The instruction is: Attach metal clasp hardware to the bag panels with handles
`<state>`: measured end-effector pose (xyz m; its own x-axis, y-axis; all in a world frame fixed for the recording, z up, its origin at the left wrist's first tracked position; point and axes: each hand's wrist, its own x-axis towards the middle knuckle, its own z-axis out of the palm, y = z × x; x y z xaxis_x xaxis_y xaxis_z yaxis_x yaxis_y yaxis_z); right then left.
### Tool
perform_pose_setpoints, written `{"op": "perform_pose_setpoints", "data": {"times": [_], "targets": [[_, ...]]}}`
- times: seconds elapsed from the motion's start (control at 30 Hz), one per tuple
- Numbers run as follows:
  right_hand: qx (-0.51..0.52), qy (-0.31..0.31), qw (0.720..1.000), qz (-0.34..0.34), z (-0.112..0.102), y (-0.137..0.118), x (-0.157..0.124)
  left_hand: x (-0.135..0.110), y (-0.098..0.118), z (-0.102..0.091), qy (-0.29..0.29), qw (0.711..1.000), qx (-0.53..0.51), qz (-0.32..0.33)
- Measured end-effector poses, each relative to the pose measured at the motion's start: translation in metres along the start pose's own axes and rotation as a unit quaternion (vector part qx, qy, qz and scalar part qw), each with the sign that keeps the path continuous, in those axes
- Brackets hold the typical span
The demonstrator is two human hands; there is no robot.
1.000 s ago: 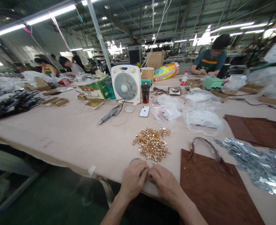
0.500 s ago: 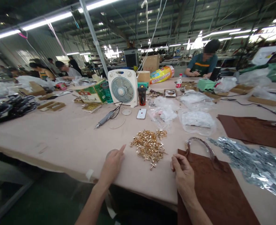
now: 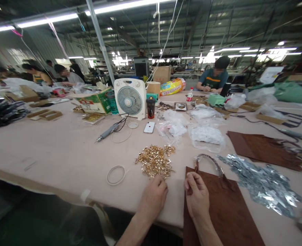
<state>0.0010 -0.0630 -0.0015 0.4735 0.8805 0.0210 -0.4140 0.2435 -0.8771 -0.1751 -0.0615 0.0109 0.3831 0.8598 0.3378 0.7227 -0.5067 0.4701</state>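
Note:
My left hand [image 3: 153, 196] rests on the table at the near edge of a pile of small gold metal fittings [image 3: 154, 160], its fingers curled and touching the pile. What its fingertips hold is hidden. My right hand [image 3: 197, 196] lies on the upper left corner of a brown suede bag [image 3: 228, 212], fingers bent and pinched at the bag's edge near its handle [image 3: 209, 160]. A clear tape ring [image 3: 115, 175] lies on the table left of my left hand.
A heap of silver foil pieces [image 3: 258, 181] lies right of the bag, with more brown bags [image 3: 263, 148] beyond. Plastic bags [image 3: 206, 135], a phone [image 3: 149, 127], a white fan [image 3: 129, 99] and a corded tool [image 3: 107, 131] sit farther back. Other people work at the far side.
My left hand moved right from the tape ring to the near edge of the gold pile. My right hand stayed on the bag's corner. The view shifted to the right.

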Motion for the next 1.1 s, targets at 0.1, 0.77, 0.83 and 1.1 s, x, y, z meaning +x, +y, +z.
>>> {"op": "perform_pose_setpoints", "data": {"times": [0.1,0.77,0.83,1.1], "targets": [[0.058,0.020,0.998,0.006,-0.014,-0.009,0.014,0.004,0.007,-0.001,0.006,0.995,-0.099,-0.015],[0.165,-0.008,0.980,0.110,-0.049,-0.013,0.042,0.098,0.072,0.104,0.045,0.648,-0.731,-0.211],[0.162,-0.004,0.980,0.112,-0.047,-0.011,0.042,0.096,0.072,0.105,0.040,0.634,-0.740,-0.221],[0.141,0.009,0.984,0.109,-0.049,-0.009,0.040,0.096,0.072,0.105,0.030,0.631,-0.738,-0.238]]}}
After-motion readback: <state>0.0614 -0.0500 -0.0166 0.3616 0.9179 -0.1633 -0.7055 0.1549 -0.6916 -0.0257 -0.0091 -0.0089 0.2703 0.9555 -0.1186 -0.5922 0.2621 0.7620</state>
